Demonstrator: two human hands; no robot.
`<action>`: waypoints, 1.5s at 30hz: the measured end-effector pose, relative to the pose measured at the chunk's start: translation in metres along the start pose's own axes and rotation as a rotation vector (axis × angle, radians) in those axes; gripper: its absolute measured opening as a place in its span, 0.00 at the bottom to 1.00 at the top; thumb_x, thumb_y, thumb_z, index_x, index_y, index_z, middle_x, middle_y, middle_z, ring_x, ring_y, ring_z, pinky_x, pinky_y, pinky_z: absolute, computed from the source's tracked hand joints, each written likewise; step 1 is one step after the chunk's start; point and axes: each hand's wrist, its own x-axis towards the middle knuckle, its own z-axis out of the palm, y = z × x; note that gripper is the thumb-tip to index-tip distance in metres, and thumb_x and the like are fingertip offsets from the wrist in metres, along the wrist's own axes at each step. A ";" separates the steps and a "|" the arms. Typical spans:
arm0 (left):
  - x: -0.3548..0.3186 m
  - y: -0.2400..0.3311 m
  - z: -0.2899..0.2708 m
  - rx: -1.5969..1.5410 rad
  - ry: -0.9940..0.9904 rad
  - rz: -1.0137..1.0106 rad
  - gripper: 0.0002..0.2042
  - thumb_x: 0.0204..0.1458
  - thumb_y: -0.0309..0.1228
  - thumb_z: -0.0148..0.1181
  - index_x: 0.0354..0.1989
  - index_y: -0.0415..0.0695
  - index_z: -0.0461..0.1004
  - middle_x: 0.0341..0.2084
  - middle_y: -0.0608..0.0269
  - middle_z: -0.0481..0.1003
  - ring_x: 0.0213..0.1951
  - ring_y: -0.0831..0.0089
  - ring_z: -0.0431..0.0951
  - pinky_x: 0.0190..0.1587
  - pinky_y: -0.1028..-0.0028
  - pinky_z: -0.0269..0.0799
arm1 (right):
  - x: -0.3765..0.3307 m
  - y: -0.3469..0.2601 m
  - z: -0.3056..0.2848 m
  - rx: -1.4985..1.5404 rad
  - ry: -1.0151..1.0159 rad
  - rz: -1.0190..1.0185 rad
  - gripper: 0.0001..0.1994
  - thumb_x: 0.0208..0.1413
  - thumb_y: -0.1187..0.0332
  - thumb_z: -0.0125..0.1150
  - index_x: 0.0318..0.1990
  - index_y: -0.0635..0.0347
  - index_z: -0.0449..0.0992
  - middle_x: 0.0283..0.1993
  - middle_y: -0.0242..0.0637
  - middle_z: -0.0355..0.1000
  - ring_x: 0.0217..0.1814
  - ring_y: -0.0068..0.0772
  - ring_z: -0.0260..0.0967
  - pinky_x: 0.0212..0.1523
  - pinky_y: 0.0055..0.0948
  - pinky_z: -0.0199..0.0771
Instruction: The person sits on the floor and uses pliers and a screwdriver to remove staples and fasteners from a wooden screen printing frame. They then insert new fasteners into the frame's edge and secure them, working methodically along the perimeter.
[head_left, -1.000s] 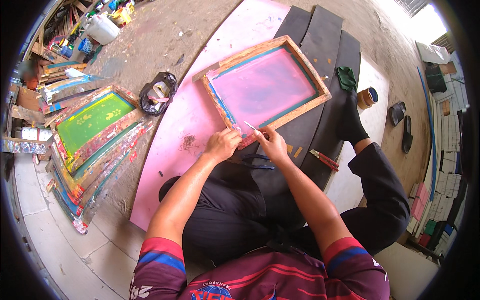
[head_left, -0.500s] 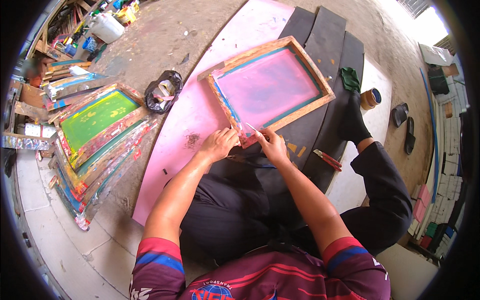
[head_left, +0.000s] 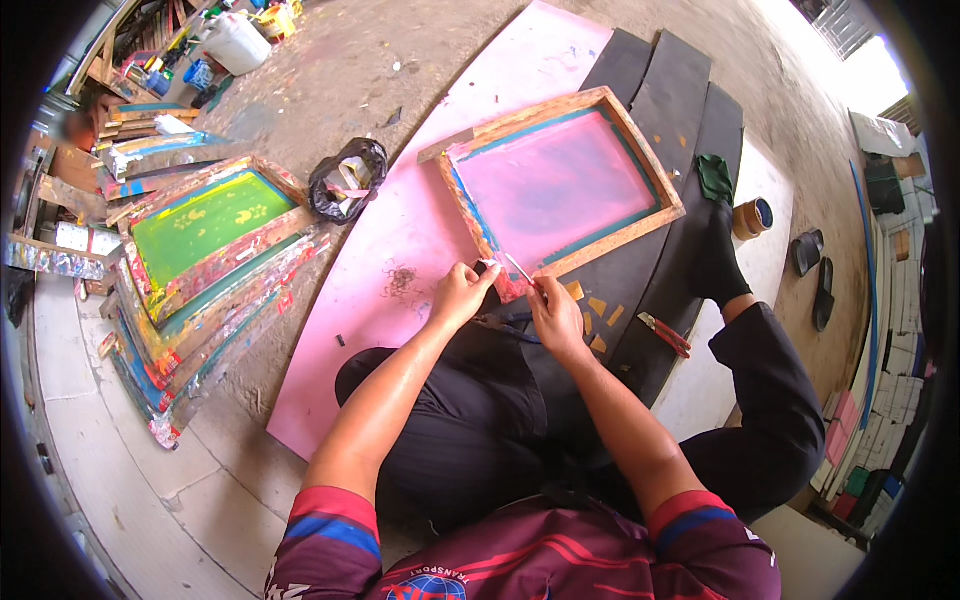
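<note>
A wooden screen-print frame with a pink mesh lies on a pink sheet in front of me. Both hands meet at its near corner. My left hand pinches that corner, apparently on a strip of tape. My right hand holds a thin pale tool, like a small blade, its tip against the frame edge. Small tan tape scraps lie on the black mat beside my right hand.
Red-handled pliers lie right of my hands. A tape roll and green cloth sit near my socked foot. A black bag lies left, next to a stack of frames topped by a green screen. Sandals far right.
The view has shifted slightly. My hands have stayed at the frame's near corner, with the right hand working the thin tool along the edge.
</note>
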 end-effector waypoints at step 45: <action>0.023 0.006 -0.012 -0.095 -0.381 0.008 0.15 0.70 0.37 0.59 0.37 0.36 0.82 0.24 0.56 0.82 0.27 0.69 0.84 0.36 0.64 0.78 | 0.041 0.011 0.036 0.103 0.064 0.157 0.12 0.62 0.63 0.72 0.36 0.64 0.82 0.22 0.31 0.74 0.25 0.18 0.67 0.29 0.30 0.68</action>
